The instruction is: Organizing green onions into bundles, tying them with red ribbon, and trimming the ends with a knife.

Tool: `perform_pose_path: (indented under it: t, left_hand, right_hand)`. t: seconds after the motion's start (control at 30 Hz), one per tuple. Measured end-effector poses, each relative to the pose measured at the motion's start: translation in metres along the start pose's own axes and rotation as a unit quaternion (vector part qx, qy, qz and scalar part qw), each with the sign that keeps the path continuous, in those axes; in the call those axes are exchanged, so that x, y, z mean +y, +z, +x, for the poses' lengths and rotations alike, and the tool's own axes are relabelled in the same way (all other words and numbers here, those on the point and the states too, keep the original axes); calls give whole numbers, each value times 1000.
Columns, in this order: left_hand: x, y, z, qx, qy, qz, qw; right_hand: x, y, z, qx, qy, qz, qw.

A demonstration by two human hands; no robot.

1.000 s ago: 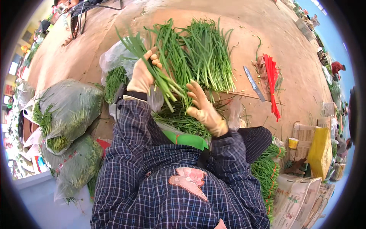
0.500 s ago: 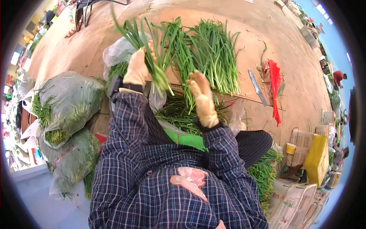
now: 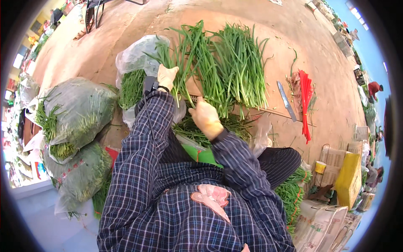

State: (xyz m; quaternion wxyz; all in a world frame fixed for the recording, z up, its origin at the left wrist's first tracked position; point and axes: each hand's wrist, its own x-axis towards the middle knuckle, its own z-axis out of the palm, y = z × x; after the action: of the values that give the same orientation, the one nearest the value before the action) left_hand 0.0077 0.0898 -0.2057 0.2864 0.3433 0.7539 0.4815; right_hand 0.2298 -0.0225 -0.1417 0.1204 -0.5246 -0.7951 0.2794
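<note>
Over brown floor point(image 3: 142, 23), holding greens point(image 3: 164, 56) in left hand point(image 3: 168, 77).
Curls fingers round them; holds right hand point(image 3: 206, 117) beside stalk ends point(image 3: 189, 100), cannot tell if pinching.

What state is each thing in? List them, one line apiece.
Left hand, closed around green stalks
Right hand, curled, grip unclear
Laid-out greens, loose, side by side
Knife, lying flat, unheld
Red strips, bundled lengthwise, unheld
Large plastic bag at left, bulging
Bunches at lower right, tied
</note>
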Motion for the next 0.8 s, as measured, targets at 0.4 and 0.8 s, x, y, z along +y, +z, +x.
perform_pose_path:
  t: [0.4, 0.8]
  left_hand:
    - [37, -54, -11, -201, -153, -327, 911]
    - [46, -30, -32, -210, -127, -385, 890]
  right_hand:
    - [10, 12, 24, -97, 195, 583, 783]
    - [3, 45, 37, -149, 138, 825, 528]
